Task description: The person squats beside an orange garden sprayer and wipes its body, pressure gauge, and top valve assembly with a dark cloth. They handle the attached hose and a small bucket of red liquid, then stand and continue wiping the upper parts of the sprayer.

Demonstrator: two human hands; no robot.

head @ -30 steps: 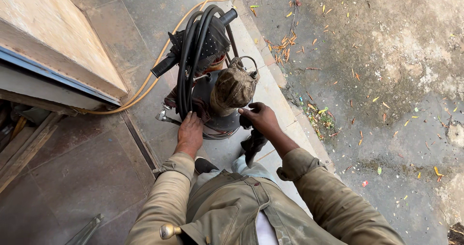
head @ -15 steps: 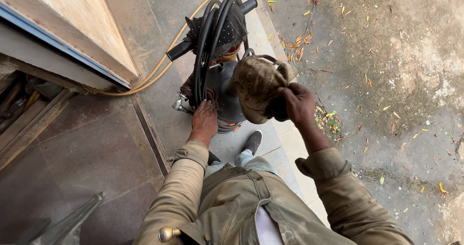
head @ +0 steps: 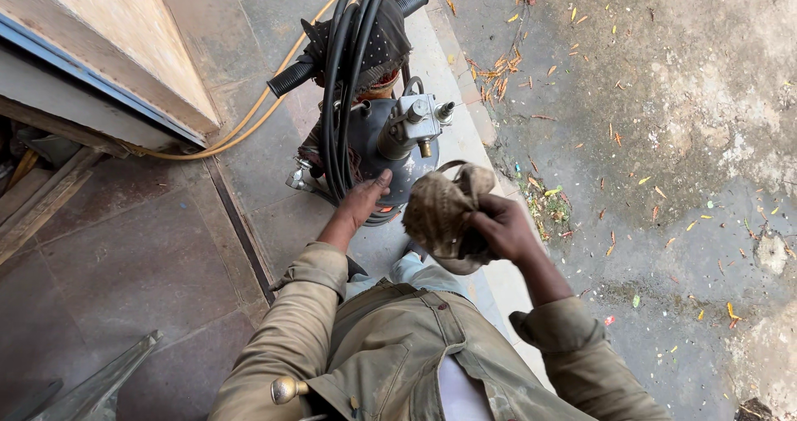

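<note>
Two bare hands at work: right hand (head: 502, 230) grips a dirty cloth cover (head: 440, 213), already lifted off, at four o'clock from the grey motor unit (head: 390, 143). Left hand (head: 361, 201) rests flat against it, holding nothing. Black hose (head: 349, 72) remains coiled over it.

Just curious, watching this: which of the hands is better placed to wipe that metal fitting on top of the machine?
Probably the right hand: it already grips the brown rag, just below the fitting. The left hand is flat against the machine's body.
</note>
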